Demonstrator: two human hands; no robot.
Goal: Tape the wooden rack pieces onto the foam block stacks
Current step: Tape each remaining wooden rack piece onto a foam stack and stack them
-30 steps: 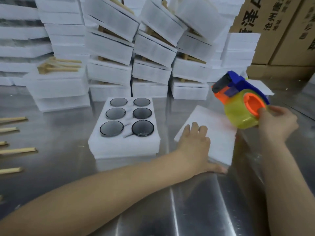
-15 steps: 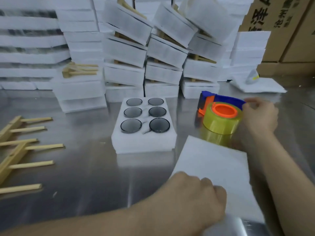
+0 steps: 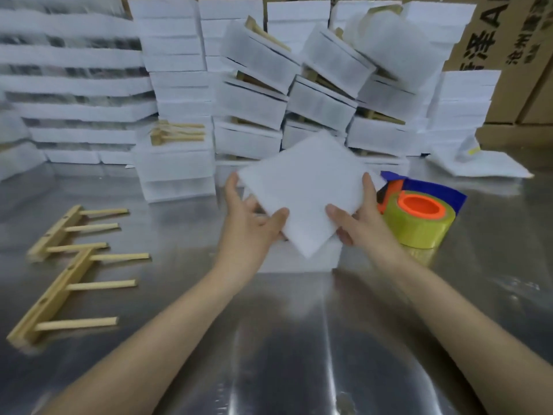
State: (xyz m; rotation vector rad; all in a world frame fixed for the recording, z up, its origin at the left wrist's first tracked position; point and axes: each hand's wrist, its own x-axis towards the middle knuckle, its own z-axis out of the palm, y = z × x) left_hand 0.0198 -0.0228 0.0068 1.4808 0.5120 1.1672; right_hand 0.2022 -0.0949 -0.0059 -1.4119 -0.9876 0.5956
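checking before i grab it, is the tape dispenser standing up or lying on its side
Lying on its side: the tape dispenser rests flat on the metal table, its orange core opening facing up, just right of the right hand.

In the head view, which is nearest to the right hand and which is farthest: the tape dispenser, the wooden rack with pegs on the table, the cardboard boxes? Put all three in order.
From the right hand:
1. Tape dispenser: just beside the hand, on its right.
2. Wooden rack: across the table, far left.
3. Cardboard boxes: back right corner, behind the foam stacks.
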